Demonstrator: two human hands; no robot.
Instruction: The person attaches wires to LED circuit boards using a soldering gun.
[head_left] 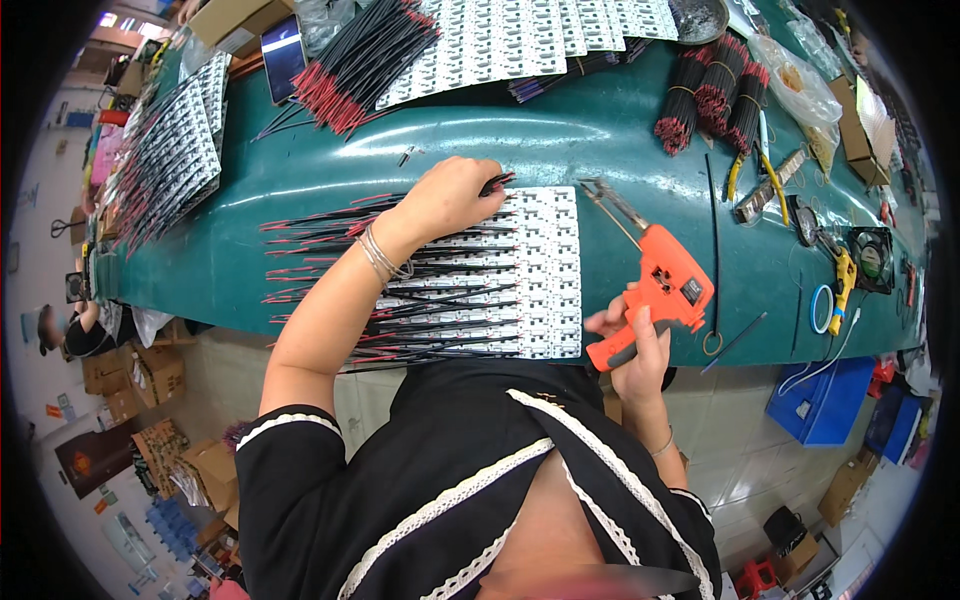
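Note:
A white panel of small circuit boards (550, 300) lies on the green table in front of me. Rows of black and red wires (440, 300) stretch across it and stick out past its left side. My left hand (455, 195) is over the panel's far edge, its fingers closed on a few short dark wires (497, 183) with reddish ends. My right hand (640, 350) is wrapped round the handle of an orange soldering gun (668, 285), to the right of the panel. The gun's metal tip points up and left, apart from the boards.
More white panels (490, 45) and a heap of black and red wires (365, 65) lie at the back. Wired panels (185, 150) are at the left. Tied wire bundles (720, 90), yellow-handled pliers (775, 185) and a small fan (870, 258) are at the right.

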